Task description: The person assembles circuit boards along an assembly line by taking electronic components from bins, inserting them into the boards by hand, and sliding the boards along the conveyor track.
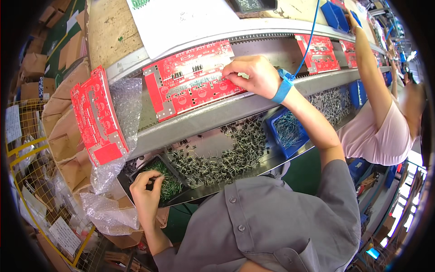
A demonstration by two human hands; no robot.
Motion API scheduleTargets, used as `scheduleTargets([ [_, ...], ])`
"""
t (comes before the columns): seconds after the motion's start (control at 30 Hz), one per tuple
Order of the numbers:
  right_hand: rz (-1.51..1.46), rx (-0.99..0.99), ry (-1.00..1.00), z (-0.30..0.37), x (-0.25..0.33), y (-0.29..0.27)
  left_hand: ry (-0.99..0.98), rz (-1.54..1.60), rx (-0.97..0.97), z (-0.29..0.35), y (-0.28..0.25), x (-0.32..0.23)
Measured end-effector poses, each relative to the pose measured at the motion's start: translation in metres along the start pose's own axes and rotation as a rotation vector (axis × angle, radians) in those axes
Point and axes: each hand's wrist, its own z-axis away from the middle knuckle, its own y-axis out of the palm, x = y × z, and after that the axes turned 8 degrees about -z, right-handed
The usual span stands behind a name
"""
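Note:
My right hand (256,78), with a blue wrist strap (284,86) and cord, is over the right end of a red circuit board (192,79) lying on the metal rail track. Its thumb and forefinger are pinched at the board's surface; anything between them is too small to make out. My left hand (147,192) is at a black tray (180,185) of green thin-leaded parts (167,183). Its fingers are curled together at the parts, and whatever they hold is hidden. Black components with pale leads (222,156) lie heaped beside that tray.
More red boards (97,118) lean on bubble wrap (124,109) at left. A blue bin (286,131) holds thin-leaded parts. Farther along the rail (208,109) are other boards (317,54). A co-worker's arm (371,68) reaches to a blue bin (335,17) at the right.

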Motion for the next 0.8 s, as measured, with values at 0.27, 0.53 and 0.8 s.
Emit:
scheduleTargets([
  [0.27, 0.058, 0.052, -0.031, 0.0021, -0.0006, -0.0006, 0.057, 0.016, 0.012, -0.0017, 0.0003, -0.0027],
  [0.53, 0.084, 0.097, -0.071, 0.002, -0.0008, -0.0029, -0.038, -0.01, -0.002, -0.001, 0.0004, -0.0063],
  [0.8, 0.083, 0.117, -0.066, 0.0007, 0.0004, -0.0041, 0.083, -0.044, -0.072, -0.0037, -0.0015, -0.0042],
])
